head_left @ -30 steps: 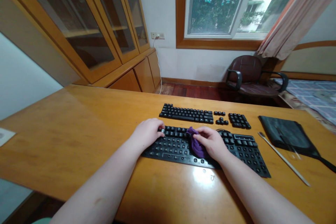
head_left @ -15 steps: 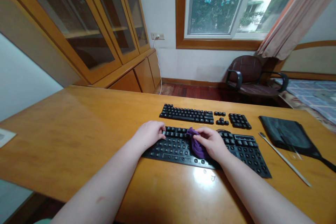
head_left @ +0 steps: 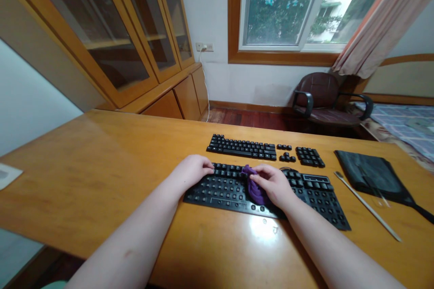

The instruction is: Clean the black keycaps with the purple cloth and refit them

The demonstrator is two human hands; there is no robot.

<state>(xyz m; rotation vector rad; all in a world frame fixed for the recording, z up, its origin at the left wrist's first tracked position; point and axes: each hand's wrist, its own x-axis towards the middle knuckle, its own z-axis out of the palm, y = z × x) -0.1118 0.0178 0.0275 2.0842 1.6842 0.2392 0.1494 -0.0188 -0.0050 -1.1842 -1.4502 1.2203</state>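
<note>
A black keyboard (head_left: 224, 192) lies on the wooden desk, most of its keycaps off, with the top row of keys still on. At its upper left corner, my left hand (head_left: 192, 172) has thumb and fingers closed on the edge by the end of the top row. My right hand (head_left: 274, 184) pinches a bunched purple cloth (head_left: 257, 193), which rests on the middle of the keyboard. Behind the keyboard, loose black keycaps (head_left: 242, 148) are laid out in keyboard order, with the number-pad keycaps (head_left: 309, 156) as a group on the right.
On the right lie a thin white-handled brush (head_left: 369, 207) and a flat black pouch (head_left: 376, 174) with clear thin pieces on it. A pale card (head_left: 8, 175) sits at the desk's left edge. Beyond the desk (head_left: 111, 158) stand a maroon armchair (head_left: 317, 95) and a glass-door cabinet (head_left: 135, 31).
My left thumb and fingertips have drawn closer together at the keyboard's corner. My right hand and the purple cloth have stayed almost in place.
</note>
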